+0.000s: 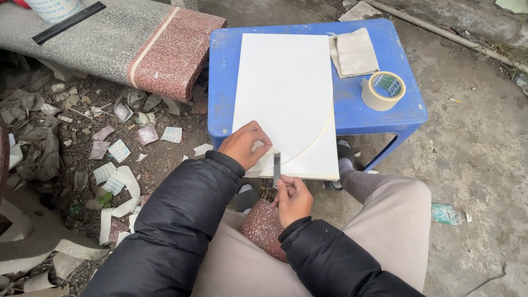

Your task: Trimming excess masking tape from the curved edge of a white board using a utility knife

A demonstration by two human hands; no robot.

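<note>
Right hand [294, 199] is closed around a small blade [276, 166] at the near edge of the blue stool [379, 113]; left hand [243, 144] presses, fingers bent, on the white board [283, 88].

The white sheet [286, 93] looks smooth and matt, like foam board. It lies on a blue plastic stool [352, 110] with a slight sheen. Beside it: a coarse beige cloth [355, 52], glossy tape roll [383, 91]. The blade [276, 166] looks dull metal.

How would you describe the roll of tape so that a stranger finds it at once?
Look at the blue plastic stool bearing a white sheet. Near its right edge, below a folded beige cloth, lies the tape roll: the only ring-shaped thing there, cream-coloured with a green inner core.
</note>
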